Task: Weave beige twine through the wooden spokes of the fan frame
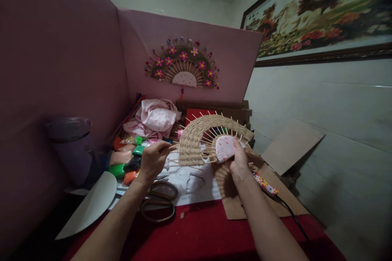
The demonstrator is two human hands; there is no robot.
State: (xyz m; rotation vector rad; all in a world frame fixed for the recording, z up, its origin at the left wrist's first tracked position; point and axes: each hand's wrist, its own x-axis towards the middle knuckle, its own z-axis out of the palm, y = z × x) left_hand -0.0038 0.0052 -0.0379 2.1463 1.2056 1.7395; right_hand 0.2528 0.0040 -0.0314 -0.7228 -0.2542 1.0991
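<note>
A tan woven-cord, half-ring fan [191, 142] with pale wooden sticks [208, 162] sits at mid-frame. The right hand [240, 164] grasps its pinkish-white, red-spotted fabric half-disc [225, 149], thumb on top; the left hand [153, 161] has its fingers pinched on stick ends at the weave's left edge. A firm hold on the half-disc, with lighter pressure at the left, should spare the thin sticks from snapping.

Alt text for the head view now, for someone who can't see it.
A woven fan is held above a red table: the right hand grips its dotted cloth centre, and the left hand pinches at the stick tips along one edge. Scissors lie beside the left forearm; a flowered fan is on the pink board behind.
</note>
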